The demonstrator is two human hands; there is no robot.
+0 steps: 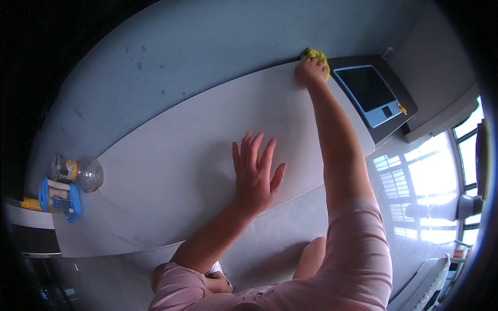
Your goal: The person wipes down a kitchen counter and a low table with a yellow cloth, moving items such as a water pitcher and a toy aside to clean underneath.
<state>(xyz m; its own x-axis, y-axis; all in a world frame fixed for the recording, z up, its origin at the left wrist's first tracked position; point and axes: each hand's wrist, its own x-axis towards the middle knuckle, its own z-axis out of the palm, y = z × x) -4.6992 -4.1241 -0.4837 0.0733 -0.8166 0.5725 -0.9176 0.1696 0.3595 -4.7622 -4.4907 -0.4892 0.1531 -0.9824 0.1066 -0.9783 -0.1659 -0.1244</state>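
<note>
My right hand [310,72] reaches to the far right corner of a long white tabletop [167,167], beside the blue-grey wall. Under its fingers is a bunched yellow cloth [320,58], held against the surface at the wall's foot. My left hand [255,177] hovers over or rests on the near middle of the tabletop; contact cannot be told. Its fingers are spread and nothing is in it. Just right of the cloth lies a flat device with a black panel and pale blue frame [367,91].
At the left end stand a clear container with an orange label [90,175] and a blue-framed clear container [58,200], with something yellow [31,204] behind. The device lies on a dark surface [404,97] bearing a small yellow object [402,109]. A wall [218,42] borders the far edge.
</note>
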